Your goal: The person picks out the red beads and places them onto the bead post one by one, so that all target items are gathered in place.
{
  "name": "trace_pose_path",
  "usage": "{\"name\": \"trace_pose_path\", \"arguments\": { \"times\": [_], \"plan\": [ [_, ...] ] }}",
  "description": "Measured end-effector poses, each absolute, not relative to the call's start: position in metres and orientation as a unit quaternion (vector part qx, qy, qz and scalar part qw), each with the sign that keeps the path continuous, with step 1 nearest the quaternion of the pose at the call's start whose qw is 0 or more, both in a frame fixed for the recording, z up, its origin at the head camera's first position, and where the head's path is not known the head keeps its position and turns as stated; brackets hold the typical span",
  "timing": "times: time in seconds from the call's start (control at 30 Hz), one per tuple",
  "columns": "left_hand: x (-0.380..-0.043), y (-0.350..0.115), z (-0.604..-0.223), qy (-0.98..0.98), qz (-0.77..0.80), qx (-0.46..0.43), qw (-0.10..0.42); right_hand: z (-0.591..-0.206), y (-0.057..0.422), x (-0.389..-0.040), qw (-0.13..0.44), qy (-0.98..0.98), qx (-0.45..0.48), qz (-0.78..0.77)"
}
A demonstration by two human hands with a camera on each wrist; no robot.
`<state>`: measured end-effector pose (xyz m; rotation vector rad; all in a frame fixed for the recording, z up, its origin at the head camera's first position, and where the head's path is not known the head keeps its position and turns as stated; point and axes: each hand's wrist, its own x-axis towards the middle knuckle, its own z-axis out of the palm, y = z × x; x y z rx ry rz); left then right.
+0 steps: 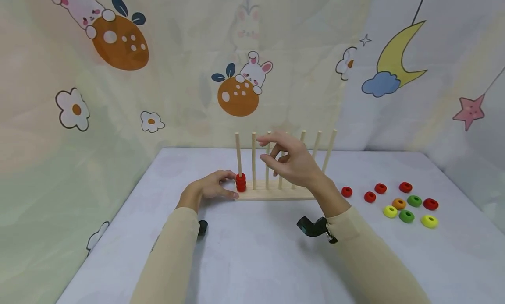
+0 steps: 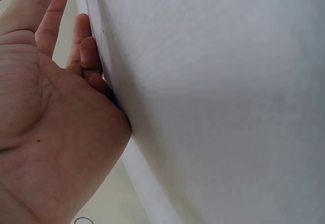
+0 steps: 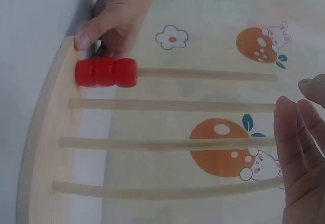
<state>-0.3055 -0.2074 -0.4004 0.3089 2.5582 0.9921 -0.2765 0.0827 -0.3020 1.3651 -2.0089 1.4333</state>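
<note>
A wooden peg rack (image 1: 272, 195) stands on the table, with a row of upright pegs in its base. Three red beads (image 3: 105, 72) are stacked at the foot of its leftmost peg (image 1: 238, 153). My left hand (image 1: 213, 185) holds the rack's left end, thumb at the front corner and fingers behind, beside the beads. In front of the middle pegs, near their tops, my right hand (image 1: 292, 160) is raised with thumb and fingers apart and nothing between them. It hides parts of several pegs. Only the edges of the rack and beads show in the left wrist view.
Loose beads lie right of the rack: several red ones (image 1: 380, 188), an orange one (image 1: 399, 203), two green (image 1: 406, 216) and two yellow (image 1: 429, 221). A patterned cloth (image 1: 185, 76) hangs behind the white table (image 1: 252, 251). Dark wrist devices (image 1: 312, 227) sit at both sleeves.
</note>
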Motion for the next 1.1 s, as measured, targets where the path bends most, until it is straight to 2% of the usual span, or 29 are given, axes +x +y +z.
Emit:
{"name": "trace_pose_path", "arguments": {
  "times": [0.5,0.8,1.1],
  "plan": [
    [-0.303,-0.207,-0.4,0.911,0.347,0.105,0.199,-0.325,0.142,-0.264,0.194,-0.721,0.441,0.498],
    [-0.298,-0.203,-0.393,0.928,0.298,0.108,0.198,-0.321,0.176,-0.24,0.212,-0.763,0.396,0.464],
    [-0.296,-0.201,-0.39,0.934,0.282,0.099,0.196,-0.356,0.226,-0.26,0.214,-0.785,0.347,0.466]
  ]
}}
